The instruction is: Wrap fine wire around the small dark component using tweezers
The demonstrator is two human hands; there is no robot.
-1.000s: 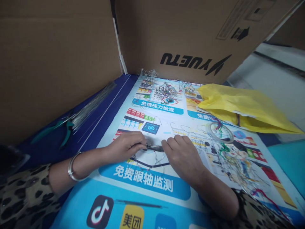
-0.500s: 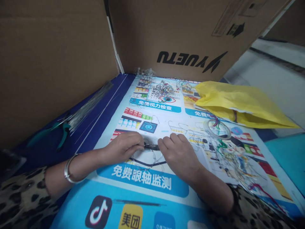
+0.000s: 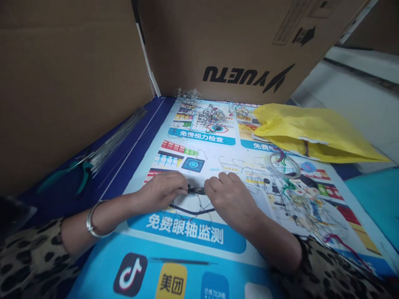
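The dark metal tool (image 3: 197, 189) is level between my fingers, above the middle of the printed sheet (image 3: 243, 268). Biggest of all around it are the left cardboard panel (image 3: 68, 83) and the back cardboard panel (image 3: 218, 37), standing upright and nearly meeting at a corner, the back one with its black lettering upside down. Then comes the dark blue bench (image 3: 124, 160), mostly covered by the printed sheet with its white characters and bright pictures. The yellow bag (image 3: 311, 133) lies across the sheet's far right part, and a turquoise item (image 3: 377, 203) shows at the right edge. My spotted sleeves (image 3: 34, 253) reach in from both lower corners. On the left, a bundle of straight wires (image 3: 115, 141) rests on the bench, its near end at the green-handled pliers (image 3: 82, 178). My right grip (image 3: 229, 199) is a fist around the tool's right end; my left grip (image 3: 163, 189) is narrow, pinched at its left end (whether something thin is caught there too, I cannot tell). Tangled wires (image 3: 215, 116) heap up at the far side, and a roll of tape (image 3: 289, 175) lies near the bag. Smaller again, a silver bangle (image 3: 89, 222) circles my left wrist. Finest is the thin wire (image 3: 199, 207) curving just below the tool.
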